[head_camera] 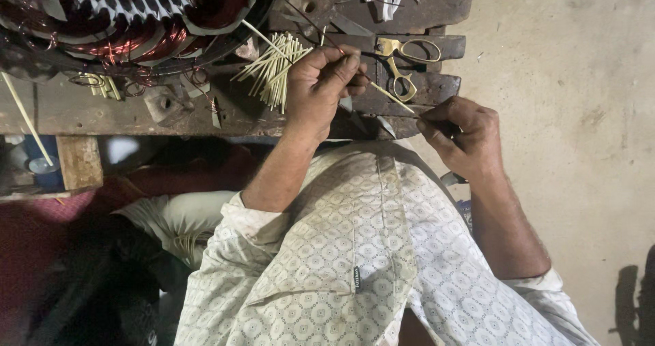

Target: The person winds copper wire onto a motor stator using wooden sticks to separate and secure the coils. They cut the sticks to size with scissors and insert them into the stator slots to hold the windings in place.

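Left hand [321, 87] pinches thin pale stick [390, 94]; right hand [460, 138] grips its other end, over workbench [136, 111].

two hands [321, 87]; one pair of scissors [402, 63]; one stick bundle [273, 70]

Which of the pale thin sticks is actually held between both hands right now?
The single stick slanting from the left hand down to the right hand. The others lie fanned in a loose bundle on the bench, left of that hand.
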Motion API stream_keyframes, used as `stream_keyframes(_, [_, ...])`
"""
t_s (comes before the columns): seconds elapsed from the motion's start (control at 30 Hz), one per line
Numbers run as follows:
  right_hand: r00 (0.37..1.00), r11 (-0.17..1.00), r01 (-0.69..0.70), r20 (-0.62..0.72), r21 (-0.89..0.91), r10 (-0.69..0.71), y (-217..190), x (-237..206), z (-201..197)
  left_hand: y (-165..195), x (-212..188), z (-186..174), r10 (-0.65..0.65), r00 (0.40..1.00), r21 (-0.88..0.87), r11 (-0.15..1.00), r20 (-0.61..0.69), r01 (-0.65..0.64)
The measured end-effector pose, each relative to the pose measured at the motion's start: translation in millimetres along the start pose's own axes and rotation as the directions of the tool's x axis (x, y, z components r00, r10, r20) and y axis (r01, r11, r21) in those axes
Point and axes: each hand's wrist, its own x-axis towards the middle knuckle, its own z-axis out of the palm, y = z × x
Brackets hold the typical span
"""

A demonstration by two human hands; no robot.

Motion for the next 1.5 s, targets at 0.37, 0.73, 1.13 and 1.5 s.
stream_keyframes(0.37, [0.999,0.997,0.045,-0.008,-0.056,-0.046,2,0,-2,2,-3,0,0.007,1.000,-0.008,1.000,0.010,-0.007])
stream_keyframes(0.73, [0.999,0.999,0.033,0.018,-0.037,-0.033,2,5,4,5,-4,-1,0.004,1.000,-0.003,1.000,0.015,-0.004])
stream_keyframes(1.13, [0.997,0.989,0.073,-0.012,-0.126,-0.075,-1,8,6,2,-5,-5,0.007,1.000,-0.023,1.000,0.007,-0.007])
stream_keyframes(1.5, [0.937,0.855,0.301,-0.039,-0.421,-0.348,-8,8,5,-1,-4,-9,0.018,1.000,0.032,0.999,0.008,-0.018])
